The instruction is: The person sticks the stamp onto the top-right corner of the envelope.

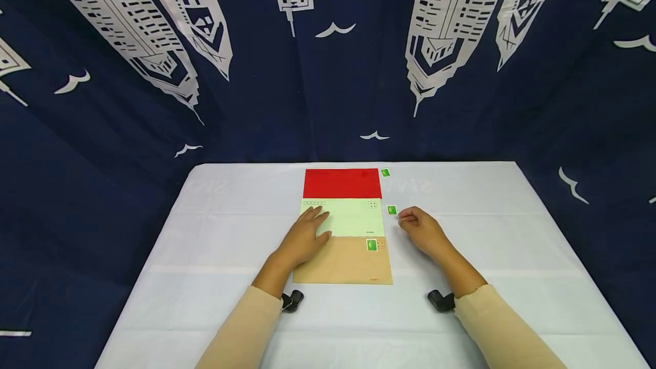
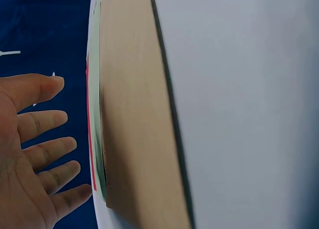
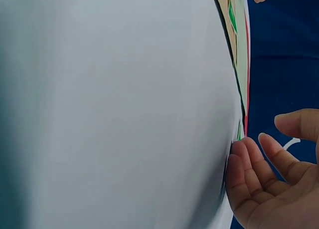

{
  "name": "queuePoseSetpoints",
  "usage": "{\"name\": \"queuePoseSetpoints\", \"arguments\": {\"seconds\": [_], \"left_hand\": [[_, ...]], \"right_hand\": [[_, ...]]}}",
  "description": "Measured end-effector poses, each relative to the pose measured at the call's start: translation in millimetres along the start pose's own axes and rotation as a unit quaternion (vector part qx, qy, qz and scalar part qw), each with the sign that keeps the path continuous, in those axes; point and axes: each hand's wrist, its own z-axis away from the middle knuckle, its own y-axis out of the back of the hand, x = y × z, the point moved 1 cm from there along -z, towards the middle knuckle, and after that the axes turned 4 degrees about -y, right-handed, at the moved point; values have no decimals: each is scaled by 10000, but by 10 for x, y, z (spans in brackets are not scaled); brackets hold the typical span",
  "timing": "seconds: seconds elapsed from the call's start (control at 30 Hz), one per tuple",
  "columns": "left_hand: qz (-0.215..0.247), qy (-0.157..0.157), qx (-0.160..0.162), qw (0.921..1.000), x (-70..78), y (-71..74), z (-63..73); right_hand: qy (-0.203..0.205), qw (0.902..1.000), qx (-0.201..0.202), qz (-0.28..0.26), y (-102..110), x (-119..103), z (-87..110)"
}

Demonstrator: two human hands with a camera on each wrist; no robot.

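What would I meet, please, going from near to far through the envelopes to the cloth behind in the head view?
Brown envelope → pale green envelope → red envelope → dark blue cloth with white prints.

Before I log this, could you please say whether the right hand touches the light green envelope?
Apart: the head view shows a green stamp and white tabletop between the right hand and the light green envelope.

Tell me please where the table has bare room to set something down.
Bare: the table between its left edge and the left grip, and between the right grip and the right edge. Crowded: the middle, with red envelope, green envelope, tan envelope and stamps.
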Motion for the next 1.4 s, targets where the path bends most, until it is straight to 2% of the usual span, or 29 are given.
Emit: {"name": "queuePoseSetpoints", "arguments": {"seconds": [0.47, 0.93, 1.17, 1.4], "left_hand": [[-9, 132, -257, 9996, 27, 20, -65], [-164, 152, -393, 9990, 8, -29, -117], [-265, 226, -511, 9981, 15, -41, -121], [-465, 225, -490, 9975, 4, -38, -136]], "right_hand": [[-71, 9999, 58, 144, 69, 11, -202], [-42, 9999, 46, 86, 75, 95, -404], [-205, 9998, -29, -14, 88, 117, -462], [-356, 9992, -144, -66, 96, 125, -502]]}}
